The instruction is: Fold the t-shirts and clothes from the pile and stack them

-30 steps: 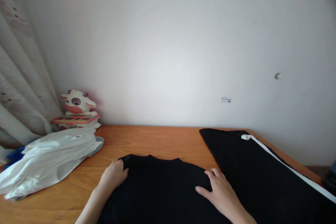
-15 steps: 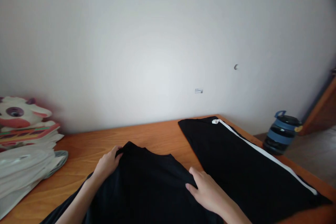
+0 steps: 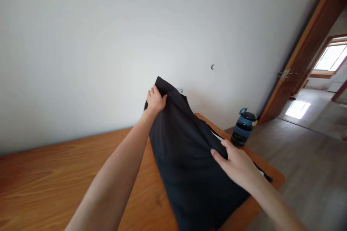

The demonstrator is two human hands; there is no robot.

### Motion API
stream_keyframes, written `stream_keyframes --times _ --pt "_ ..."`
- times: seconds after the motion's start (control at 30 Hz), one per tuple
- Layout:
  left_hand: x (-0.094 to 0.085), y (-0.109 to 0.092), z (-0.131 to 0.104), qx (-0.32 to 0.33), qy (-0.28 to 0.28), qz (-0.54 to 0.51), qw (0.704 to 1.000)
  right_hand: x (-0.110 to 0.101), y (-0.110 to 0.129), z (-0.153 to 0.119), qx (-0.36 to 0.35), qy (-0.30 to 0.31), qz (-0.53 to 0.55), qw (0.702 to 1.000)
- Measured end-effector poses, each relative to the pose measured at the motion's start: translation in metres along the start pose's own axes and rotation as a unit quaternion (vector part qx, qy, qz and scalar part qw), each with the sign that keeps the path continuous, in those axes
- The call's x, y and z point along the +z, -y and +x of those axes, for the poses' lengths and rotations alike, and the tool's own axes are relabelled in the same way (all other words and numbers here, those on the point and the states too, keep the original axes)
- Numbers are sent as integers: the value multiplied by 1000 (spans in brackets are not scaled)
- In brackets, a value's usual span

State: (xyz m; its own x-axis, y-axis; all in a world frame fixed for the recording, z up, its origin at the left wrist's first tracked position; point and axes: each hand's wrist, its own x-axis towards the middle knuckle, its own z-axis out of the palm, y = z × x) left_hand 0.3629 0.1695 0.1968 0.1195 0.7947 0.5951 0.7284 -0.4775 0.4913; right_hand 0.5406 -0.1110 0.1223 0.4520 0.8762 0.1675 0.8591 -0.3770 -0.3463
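Observation:
A black shirt hangs from both my hands at the right side of the wooden table. My left hand is closed on its far edge and lifts that end up in front of the wall. Nearer to me and to the right, my right hand pinches the other side of the shirt between thumb and fingers. Behind and under the shirt lies another black cloth with a white strip; only small parts of it show along the table's right edge. The shirt's lower part reaches past the bottom of the view.
The wooden table runs along a pale wall. A blue and black bottle stands by the table's right edge. Beyond are the floor and an open brown door.
Both hands have carried the black shirt rightward, over the other black cloth, and my left hand has risen. The view has turned right; the cow-faced item and white pile are out of sight.

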Motion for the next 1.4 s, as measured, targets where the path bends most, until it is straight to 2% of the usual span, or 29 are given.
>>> stream_keyframes --times 0.07,0.1,0.17,0.23,0.3,0.37,0.43,0.53,0.63,0.7,0.8,0.9,0.97,1.03,1.13,1.2,1.3,1.4 --pt "24 -42 -21 48 67 4 997 -2 -29 23 53 8 -82 995" --pt "33 -56 -43 106 104 3 989 2 -44 31 67 13 -115 991" --pt "42 -65 -102 237 170 -9 956 20 -70 37 88 28 -171 981" --pt "42 -58 -168 314 263 -30 912 44 -89 34 86 44 -198 975" --pt "35 -40 -225 322 321 -55 889 69 -99 28 70 69 -195 976" --pt "25 -21 -266 354 350 -71 864 89 -103 24 62 101 -184 976" --pt "14 -3 -287 391 351 -65 848 101 -102 22 74 127 -181 972" --pt "3 12 -292 451 352 -26 820 105 -98 24 90 136 -190 968" --pt "-2 10 -285 497 353 11 793 101 -89 27 58 129 -183 973" --pt "-1 2 -282 483 336 -8 808 97 -80 29 18 109 -170 979" --pt "5 -12 -287 416 297 -96 854 91 -59 34 -32 84 -149 985" --pt "9 -7 -297 417 309 -119 846 91 -32 38 -71 84 -133 985" --pt "4 14 -302 428 322 -93 839 99 -14 38 -104 76 -121 984" --pt "-11 48 -304 400 310 -70 860 116 4 35 -155 48 -101 982" --pt "-47 112 -303 312 257 -22 914 160 33 27 -249 -23 -62 966" --pt "-76 155 -304 272 223 15 936 198 56 18 -301 -81 -28 950" --pt "-116 206 -309 274 197 47 940 249 99 0 -364 -151 51 918" --pt "-144 234 -319 258 187 74 945 278 145 -21 -411 -150 143 888"
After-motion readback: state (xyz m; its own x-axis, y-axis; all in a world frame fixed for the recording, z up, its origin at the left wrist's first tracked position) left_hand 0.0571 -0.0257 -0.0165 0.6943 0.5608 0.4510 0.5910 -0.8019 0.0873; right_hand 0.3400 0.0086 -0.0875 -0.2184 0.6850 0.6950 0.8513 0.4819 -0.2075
